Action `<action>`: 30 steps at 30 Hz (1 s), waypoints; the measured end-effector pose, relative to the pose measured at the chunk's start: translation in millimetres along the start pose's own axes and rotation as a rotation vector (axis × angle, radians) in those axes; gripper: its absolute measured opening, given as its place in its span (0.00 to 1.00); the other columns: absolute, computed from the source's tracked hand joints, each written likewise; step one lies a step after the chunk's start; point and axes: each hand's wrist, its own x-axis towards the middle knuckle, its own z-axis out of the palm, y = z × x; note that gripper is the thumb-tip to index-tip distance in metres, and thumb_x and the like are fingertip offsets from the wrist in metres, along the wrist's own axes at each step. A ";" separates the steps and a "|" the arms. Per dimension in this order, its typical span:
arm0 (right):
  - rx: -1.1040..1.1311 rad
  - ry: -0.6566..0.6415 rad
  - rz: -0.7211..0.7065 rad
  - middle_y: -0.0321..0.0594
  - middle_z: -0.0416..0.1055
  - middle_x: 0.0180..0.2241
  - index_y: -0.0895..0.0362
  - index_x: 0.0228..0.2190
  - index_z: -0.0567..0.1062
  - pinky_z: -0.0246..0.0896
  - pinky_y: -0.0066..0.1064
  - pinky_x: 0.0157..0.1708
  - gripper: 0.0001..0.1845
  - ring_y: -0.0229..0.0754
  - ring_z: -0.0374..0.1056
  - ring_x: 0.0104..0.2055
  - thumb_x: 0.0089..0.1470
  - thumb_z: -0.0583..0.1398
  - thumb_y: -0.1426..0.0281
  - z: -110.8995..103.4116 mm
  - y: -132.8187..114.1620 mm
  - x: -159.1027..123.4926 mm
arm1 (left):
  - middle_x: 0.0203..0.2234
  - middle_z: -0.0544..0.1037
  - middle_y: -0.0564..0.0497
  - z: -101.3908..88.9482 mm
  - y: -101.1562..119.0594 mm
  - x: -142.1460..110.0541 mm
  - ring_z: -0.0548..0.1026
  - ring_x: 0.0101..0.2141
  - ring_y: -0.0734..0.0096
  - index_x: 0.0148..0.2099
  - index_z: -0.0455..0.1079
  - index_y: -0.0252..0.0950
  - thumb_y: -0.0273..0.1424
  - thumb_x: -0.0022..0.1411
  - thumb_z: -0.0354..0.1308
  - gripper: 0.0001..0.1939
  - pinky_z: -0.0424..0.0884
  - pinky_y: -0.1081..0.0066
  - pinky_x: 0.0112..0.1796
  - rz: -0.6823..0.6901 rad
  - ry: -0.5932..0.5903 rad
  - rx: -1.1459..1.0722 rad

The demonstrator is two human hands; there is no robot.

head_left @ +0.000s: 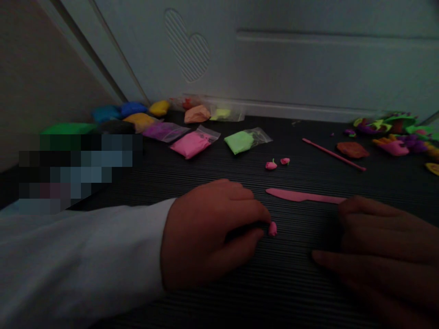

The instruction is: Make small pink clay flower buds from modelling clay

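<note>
White panel (pixel 291 68) is standing behind a dark ribbed surface (pixel 236 171); I'm using the pink knife (pixel 305 196) as reference. Coloured packets (pixel 189 145) are lying well left of it, toward the panel. Left hand (pixel 216 230) is sitting left of the blade, thumb and forefinger narrowly apart, tips right at a pink bud (pixel 273 229); I'm not managing to tell if they're pinching. That bud is showing on the near side of the blade tip. Two more buds (pixel 270 166) are lying beyond the tip. Pink rod (pixel 334 154) and brown lump (pixel 352 149) are lying beyond the handle. Right hand (pixel 384 246) is overlapping the handle end, thumb spread away; can't tell its grip. Multicoloured pieces (pixel 394 145) are crowding right of the knife, toward the panel.
</note>
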 end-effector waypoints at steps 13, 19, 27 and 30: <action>0.002 -0.009 0.062 0.34 0.66 0.24 0.53 0.42 0.68 0.53 0.42 0.38 0.15 0.38 0.61 0.27 0.52 0.54 0.75 1.5 -0.3 -2.0 | 0.27 0.68 0.54 0.3 0.5 -1.1 0.63 0.30 0.74 0.39 0.69 0.33 0.23 0.55 0.52 0.09 0.54 0.72 0.32 0.004 0.005 -0.015; 0.015 0.014 -0.035 0.31 0.66 0.23 0.53 0.39 0.70 0.50 0.42 0.44 0.12 0.35 0.61 0.24 0.53 0.52 0.75 0.8 0.5 -0.7 | 0.27 0.69 0.54 0.4 -0.2 -0.6 0.64 0.31 0.74 0.39 0.69 0.34 0.23 0.55 0.52 0.09 0.54 0.73 0.32 -0.001 0.010 -0.014; -0.039 0.012 -0.018 0.33 0.68 0.25 0.54 0.41 0.69 0.50 0.41 0.45 0.13 0.37 0.64 0.27 0.53 0.53 0.75 -0.9 0.2 1.0 | 0.27 0.69 0.54 0.8 0.7 -0.9 0.64 0.30 0.74 0.39 0.69 0.34 0.23 0.55 0.52 0.09 0.54 0.72 0.32 -0.008 0.007 -0.007; -0.017 -0.005 -0.050 0.32 0.69 0.25 0.54 0.40 0.69 0.48 0.40 0.47 0.12 0.36 0.65 0.27 0.53 0.52 0.75 0.1 1.1 0.5 | 0.27 0.69 0.54 0.4 0.8 -0.6 0.64 0.30 0.74 0.39 0.69 0.34 0.23 0.55 0.52 0.09 0.54 0.72 0.32 0.000 0.014 -0.009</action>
